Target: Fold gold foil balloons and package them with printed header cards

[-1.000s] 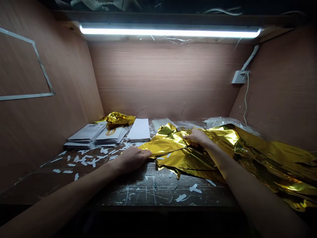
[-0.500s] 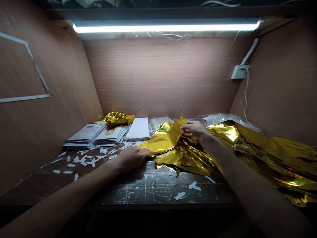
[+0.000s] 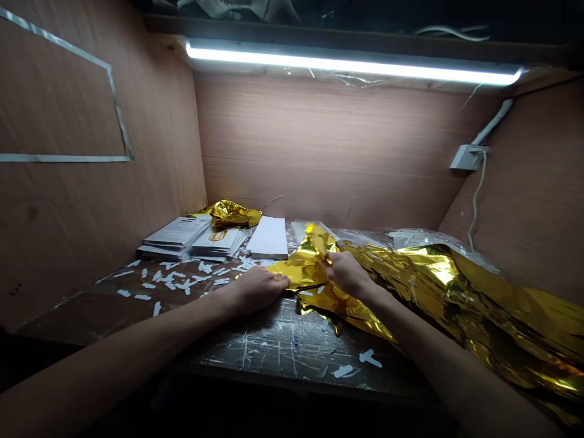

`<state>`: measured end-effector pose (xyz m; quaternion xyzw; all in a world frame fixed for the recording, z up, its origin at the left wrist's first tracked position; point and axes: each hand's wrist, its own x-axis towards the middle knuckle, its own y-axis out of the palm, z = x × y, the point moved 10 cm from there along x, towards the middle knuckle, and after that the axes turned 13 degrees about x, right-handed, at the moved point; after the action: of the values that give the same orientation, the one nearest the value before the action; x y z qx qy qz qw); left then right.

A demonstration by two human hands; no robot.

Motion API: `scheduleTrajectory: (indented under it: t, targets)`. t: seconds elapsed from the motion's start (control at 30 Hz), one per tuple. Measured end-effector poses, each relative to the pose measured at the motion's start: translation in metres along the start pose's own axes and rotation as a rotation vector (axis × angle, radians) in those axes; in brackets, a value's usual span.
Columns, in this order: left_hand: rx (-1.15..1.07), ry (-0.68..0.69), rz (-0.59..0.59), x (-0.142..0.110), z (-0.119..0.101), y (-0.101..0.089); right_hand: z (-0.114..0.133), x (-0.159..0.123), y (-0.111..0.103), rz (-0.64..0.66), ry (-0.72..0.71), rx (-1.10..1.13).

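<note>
A flat gold foil balloon (image 3: 296, 271) lies partly folded between my hands on the worktable. My left hand (image 3: 260, 288) is closed at its left end, fingers pressed together on the foil against the table; the thumb is hidden. With my right hand (image 3: 344, 272) I pinch a raised fold of the same balloon, whose tip stands up above the fingers. More flat gold foil (image 3: 438, 304) is heaped under and beyond my right forearm, spreading to the right edge of the view.
Stacks of printed white cards (image 3: 176, 234), cards with a gold loop mark (image 3: 219, 237) and blank white cards (image 3: 269, 237) stand at the back left. Crumpled gold foil (image 3: 235, 213) lies behind them. White paper scraps (image 3: 171, 280) litter the scratched worktable (image 3: 274, 340). Clear plastic bags (image 3: 410, 237) lie back right.
My right hand has moved down and towards me, gathering the foil into a steeper, more crumpled fold. The left hand stays at the balloon's left end. The whole view has shifted and tilted.
</note>
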<state>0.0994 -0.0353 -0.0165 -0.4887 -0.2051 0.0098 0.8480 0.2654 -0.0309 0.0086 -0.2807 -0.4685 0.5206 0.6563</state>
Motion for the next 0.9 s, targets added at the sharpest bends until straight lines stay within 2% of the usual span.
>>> scheduleTrajectory:
  t: [0.07,0.13,0.23,0.47,0.6,0.67,0.77,0.9]
  targets:
    - [0.047,0.031,0.063,0.0,-0.003,0.004,0.035,-0.01,0.022,0.147,-0.255,-0.053]
    - [0.069,0.044,0.103,0.0,-0.004,0.007,0.051,-0.02,0.04,0.254,-0.387,-0.102]
    - [0.022,0.036,0.079,-0.001,-0.002,0.004,0.048,-0.023,0.049,0.298,-0.365,-0.145]
    - [-0.118,0.093,-0.037,-0.002,-0.006,-0.005,0.042,-0.018,0.047,0.275,-0.263,-0.206]
    - [-0.089,-0.08,-0.176,-0.005,0.012,-0.021,0.048,-0.018,0.049,0.273,-0.284,-0.188]
    - [-0.064,-0.095,-0.213,-0.006,0.015,-0.025,0.05,-0.019,0.05,0.276,-0.302,-0.17]
    - [-0.065,0.001,-0.172,-0.002,0.009,-0.02,0.05,-0.021,0.049,0.281,-0.295,-0.163]
    - [-0.153,0.076,0.045,0.003,0.002,0.002,0.051,-0.024,0.047,0.291,-0.283,-0.147]
